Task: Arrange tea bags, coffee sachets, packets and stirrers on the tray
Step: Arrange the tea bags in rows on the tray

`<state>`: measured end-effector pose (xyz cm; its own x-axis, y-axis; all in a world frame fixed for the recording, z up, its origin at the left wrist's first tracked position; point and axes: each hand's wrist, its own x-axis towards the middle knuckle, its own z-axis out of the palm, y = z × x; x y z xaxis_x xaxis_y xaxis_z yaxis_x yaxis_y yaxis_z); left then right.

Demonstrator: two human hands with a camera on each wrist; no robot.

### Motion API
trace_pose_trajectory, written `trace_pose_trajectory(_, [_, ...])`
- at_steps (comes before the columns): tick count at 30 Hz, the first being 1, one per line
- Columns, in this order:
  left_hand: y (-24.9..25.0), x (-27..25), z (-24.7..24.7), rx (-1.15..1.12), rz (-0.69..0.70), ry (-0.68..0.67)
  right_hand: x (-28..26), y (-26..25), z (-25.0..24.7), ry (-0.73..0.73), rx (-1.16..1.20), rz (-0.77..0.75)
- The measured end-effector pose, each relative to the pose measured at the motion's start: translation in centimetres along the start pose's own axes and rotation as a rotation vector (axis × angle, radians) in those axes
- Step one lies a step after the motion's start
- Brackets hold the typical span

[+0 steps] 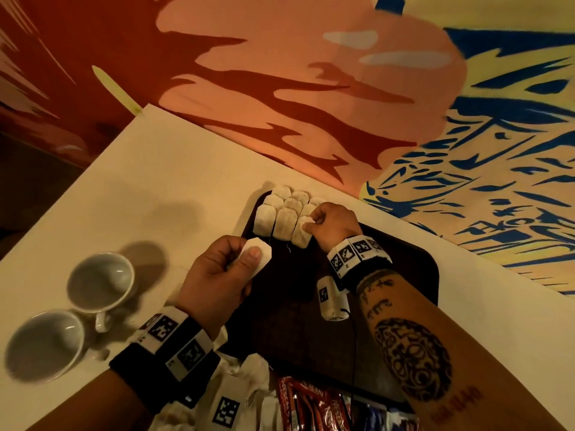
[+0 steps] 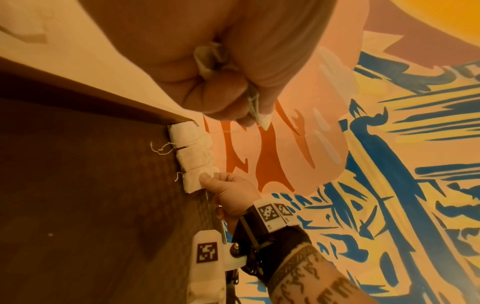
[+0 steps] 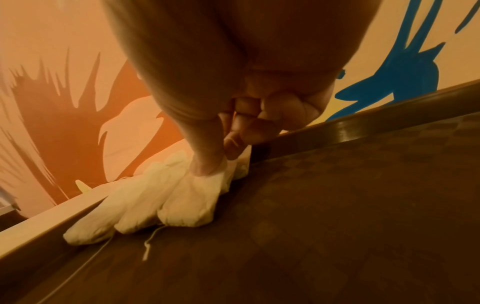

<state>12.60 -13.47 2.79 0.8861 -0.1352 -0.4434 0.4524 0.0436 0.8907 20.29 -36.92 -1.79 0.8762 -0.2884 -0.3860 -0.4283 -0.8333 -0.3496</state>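
The left hand (image 1: 217, 275) is curling its fingers around a white paper tea bag (image 1: 256, 258), thumb pinning it, above the dark brown plastic tray's (image 1: 413, 259) near-left edge. The right hand (image 1: 333, 223) is pinching the rightmost front bag of the white tea bag rows (image 1: 284, 214) in the tray's far-left corner.

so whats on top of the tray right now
Rows of tea bags fill the tray's far corner; the right hand pinches the nearest. Both forearms cover parts of the tray floor.
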Motion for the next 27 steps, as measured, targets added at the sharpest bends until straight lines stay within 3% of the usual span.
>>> trace_pose_trajectory(6, [-0.1, -0.5, 0.5, -0.015, 0.024, -0.006, -0.5, -0.2, -0.3, -0.008, 0.053, 0.027])
trace_pose_trajectory(11, [0.2, -1.0, 0.3, -0.005, 0.032, 0.014, -4.4, -2.3, -2.4, 0.182, 0.232, -0.073])
trace_pose_trajectory(16, [0.6, -1.7, 0.4, 0.020, 0.063, 0.015, -12.3, -4.9, -3.0, -0.140, 0.544, -0.283])
trace_pose_trajectory(19, [1.2, -2.8, 0.6, 0.010, 0.108, -0.031, -15.5, -5.1, -2.4, -0.066, 0.566, -0.379])
trace_pose_trajectory(24, [1.4, -4.7, -0.2, 0.087, 0.130, -0.145, -18.2, -4.6, -3.1, 0.097, 0.623, -0.351])
trace_pose_trajectory(27, [1.0, -5.5, -0.6, 0.141, 0.148, -0.167, -19.9, -4.5, -3.3, 0.062, 0.610, -0.384])
